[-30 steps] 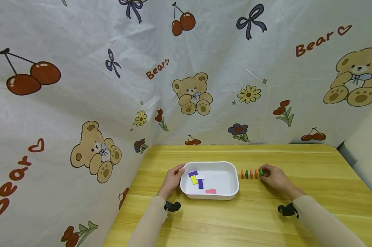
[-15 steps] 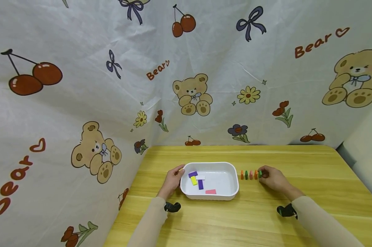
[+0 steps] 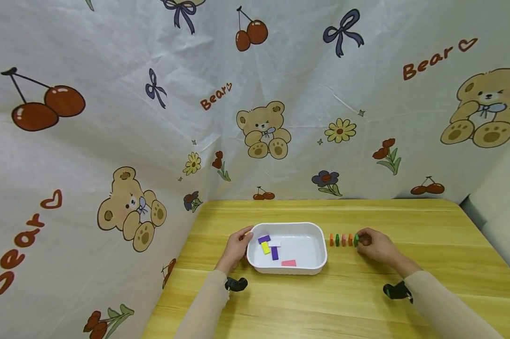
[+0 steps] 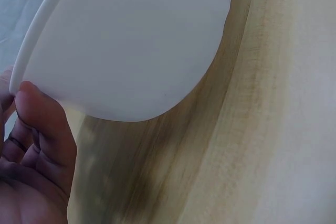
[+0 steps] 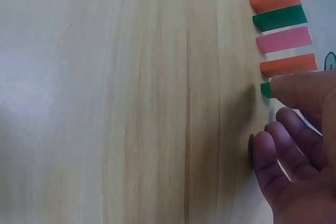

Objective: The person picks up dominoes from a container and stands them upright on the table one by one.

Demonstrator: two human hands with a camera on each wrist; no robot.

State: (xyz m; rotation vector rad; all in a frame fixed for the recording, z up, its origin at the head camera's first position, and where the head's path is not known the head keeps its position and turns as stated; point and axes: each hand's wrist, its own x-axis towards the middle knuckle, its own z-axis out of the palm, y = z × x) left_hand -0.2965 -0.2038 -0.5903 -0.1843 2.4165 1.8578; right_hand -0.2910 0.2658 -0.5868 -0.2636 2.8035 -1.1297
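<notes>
My left hand point(image 3: 236, 246) pinches the left rim of a white plastic tray point(image 3: 307, 271); in the left wrist view the thumb point(image 4: 42, 111) lies against its outer wall. Inside the tray lie purple, yellow, white and pink domino blocks. To its right, coloured dominoes stand upright in a row: orange point(image 3: 331, 240), green point(image 3: 337, 240), pink point(image 3: 344, 240), orange point(image 3: 350, 239) and, at the right end, green point(image 3: 356, 240). My right hand point(image 3: 378, 246) is right beside this last domino, its fingers loosely bent. One fingertip overlaps the green domino point(image 5: 266, 91) in the right wrist view.
The wooden table point(image 3: 314, 306) reaches back to a printed cloth point(image 3: 306, 84) with bears and cherries, which also hangs along the left side. A black wrist camera point(image 3: 396, 290) sits on the right wrist, another point(image 3: 236, 284) on the left.
My right hand brought the last green domino closer to the orange one, then shifted slightly right, leaving more of the domino showing. My left hand has stayed on the tray.
</notes>
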